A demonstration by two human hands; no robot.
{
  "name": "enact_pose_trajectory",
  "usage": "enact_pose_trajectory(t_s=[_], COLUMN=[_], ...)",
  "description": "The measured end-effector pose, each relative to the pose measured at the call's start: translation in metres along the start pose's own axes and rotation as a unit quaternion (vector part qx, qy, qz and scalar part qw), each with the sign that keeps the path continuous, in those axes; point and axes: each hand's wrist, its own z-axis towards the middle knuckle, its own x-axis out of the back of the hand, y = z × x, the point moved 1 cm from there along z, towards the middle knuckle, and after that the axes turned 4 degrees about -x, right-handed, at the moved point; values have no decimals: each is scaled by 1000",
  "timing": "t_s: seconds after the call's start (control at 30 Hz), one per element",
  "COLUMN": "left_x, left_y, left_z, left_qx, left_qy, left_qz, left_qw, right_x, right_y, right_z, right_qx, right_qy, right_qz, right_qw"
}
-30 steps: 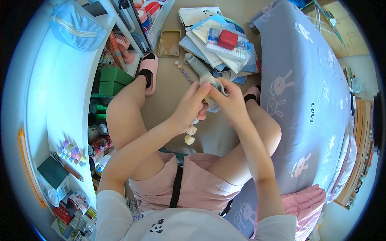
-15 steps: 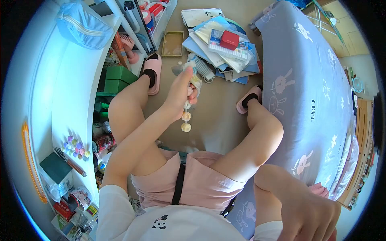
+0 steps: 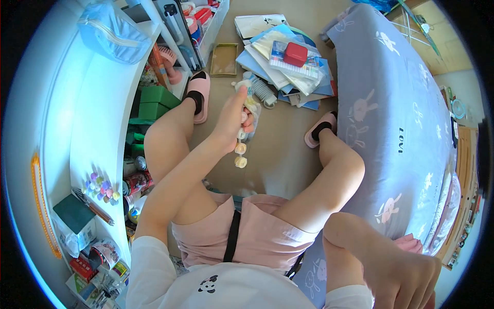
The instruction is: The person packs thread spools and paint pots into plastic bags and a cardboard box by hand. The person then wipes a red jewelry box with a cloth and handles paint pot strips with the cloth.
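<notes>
My left hand [image 3: 232, 123] is closed in front of me, over the floor between my legs. It grips a strand of pale pieces [image 3: 240, 149], and several cream, rounded ones show below the fingers. Above and beside the fingers is a whitish, partly clear floppy part [image 3: 250, 100], which seems joined to the strand, though I cannot tell exactly. At the lower right, near the bed's edge, my right hand [image 3: 404, 273] is raised with its back to me and its fingers curled. The fingertips run to the picture's edge, so anything in them is hidden.
A bed with a lilac cover [image 3: 378, 103] stands at the right. On the floor ahead lie stacked papers and folders [image 3: 280, 62] with a red box [image 3: 295, 54], and a shallow tray [image 3: 224, 60]. A white desk [image 3: 98, 139] runs along the left, bearing colourful beads [image 3: 100, 188].
The view has shifted slightly. The floppy part at my left hand now hangs more to the right of the fingers. My right hand has moved a little right and down.
</notes>
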Motion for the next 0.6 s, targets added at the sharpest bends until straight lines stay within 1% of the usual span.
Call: enact_pose_trajectory(t_s=[0.03, 0.07, 0.13, 0.17, 0.2, 0.23, 0.33, 0.4, 0.43, 0.53, 0.6], left_x=[-2, -3, 0, 2, 2, 2, -1, 0, 1, 3, 2], left_y=[1, 2, 0, -1, 0, 0, 1, -1, -1, -1, 1], left_z=[-1, -1, -1, -1, -1, -1, -1, -1, 0, 2, 0], left_qx=[-1, -1, 4, 9, 12, 9, 27, 5, 21, 25, 4], left_qy=[4, 8, 10, 13, 8, 10, 10, 19, 17, 10, 15], left_qz=[3, 6, 0, -5, -7, -7, -8, -6, -7, -8, 7], left_qw=[1000, 1000, 1000, 1000, 1000, 1000, 1000, 1000, 1000, 1000, 1000], right_x=[4, 8, 8, 5, 2, 0, -9, -26, -36, -60, -72], right_y=[-1, -1, 6, 13, 21, 30, 60, 74, 79, 90, 96], right_z=[2, 4, 3, -1, -6, -14, -45, -55, -55, -55, -52], right_qx=[-107, -212, -314, -251, -184, -186, -259, -287, -292, -290, -285], right_qy=[3, 8, 14, 77, 136, 135, 173, 200, 210, 231, 241], right_qz=[110, 219, 319, 227, 127, 119, 207, 253, 271, 312, 334], right_qw=[988, 952, 894, 938, 965, 966, 928, 902, 893, 875, 866])
